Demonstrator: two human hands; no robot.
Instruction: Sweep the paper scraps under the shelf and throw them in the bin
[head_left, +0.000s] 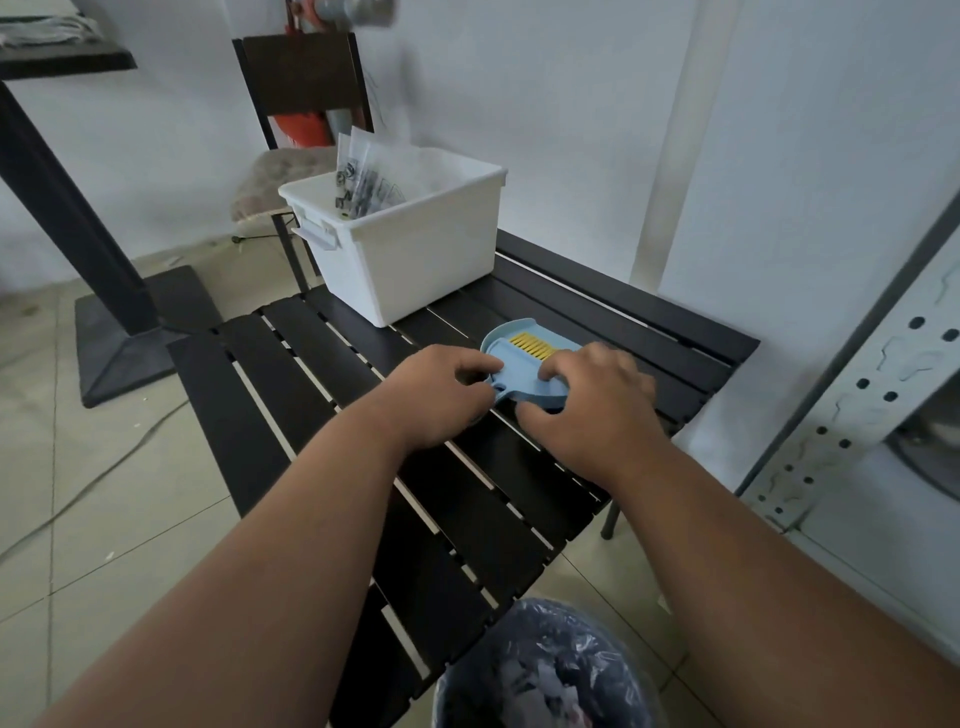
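Left grip: the left hand (441, 397) lies on the black slatted table (291, 395), fingers curled down over the near left rim of the light blue dustpan (511, 358); it looks pressed onto the pan, though whether it pinches it firmly I cannot tell.
Right grip: the right hand (592, 400) is curled over the blue handle end of the small brush (535, 353) that nests in the pan, thumb under, fingers over; it seems closed on that handle.
Brush bristles: a yellow row showing just beyond both grips, toward the far edge of the table.
White storage box (410, 249): further beyond the left grip, on the table, holding clear packets of small dark parts.
Bin (545, 670): well back from the grips, at the person's feet, lined with a bag and already holding pale crumpled bits.
Shelf (852, 374): grey perforated metal upright, off to the right of the right grip; the floor beneath it is out of sight.
Paper scraps: none to be seen under the shelf from here; a few pale flecks on the tiles to the left of the grips.
Progress: judged from this, either the tools are being taken up at the start or set back at the end; the filled bin leans toward the latter, but I cannot settle it.
Writing: no brand, label or legible text anywhere.
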